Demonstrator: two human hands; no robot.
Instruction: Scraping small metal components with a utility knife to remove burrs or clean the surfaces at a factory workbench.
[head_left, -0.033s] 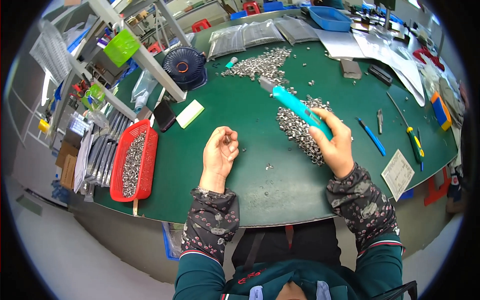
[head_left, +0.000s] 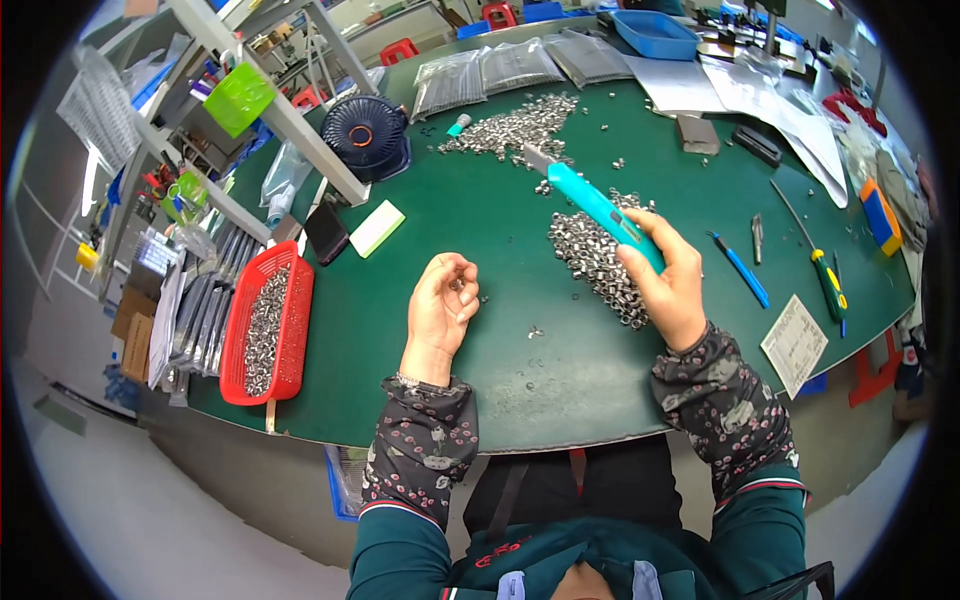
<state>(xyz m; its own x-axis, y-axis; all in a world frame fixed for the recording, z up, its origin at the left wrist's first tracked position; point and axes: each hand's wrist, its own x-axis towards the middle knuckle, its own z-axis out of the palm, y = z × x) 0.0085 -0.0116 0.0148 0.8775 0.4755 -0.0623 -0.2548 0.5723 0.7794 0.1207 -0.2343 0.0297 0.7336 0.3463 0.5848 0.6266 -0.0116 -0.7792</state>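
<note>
My right hand [head_left: 668, 282] is closed round a teal utility knife [head_left: 600, 212], its blade extended and pointing to the far left. Below the knife lies a pile of small shiny metal rings [head_left: 592, 252]. My left hand [head_left: 440, 300] is palm up, fingers curled over a small metal ring [head_left: 457, 283], mostly hidden by the fingers. A few loose bits [head_left: 535, 332] lie on the green table [head_left: 480, 390] between my hands. Left of my left hand, a red plastic basket [head_left: 300, 350] contains many similar metal pieces.
A second heap of metal rings [head_left: 515, 128] lies farther back, near bagged parts [head_left: 520, 66]. A black fan [head_left: 365, 135], a phone [head_left: 326, 232] and a pale green-white block [head_left: 377, 229] stand left. Right are a blue pen-like tool [head_left: 740, 270], a screwdriver [head_left: 828, 285] and a paper slip [head_left: 795, 345].
The knife's blade end has risen very slightly away from me. My left hand stays where it was, and the whole view has shifted a touch.
</note>
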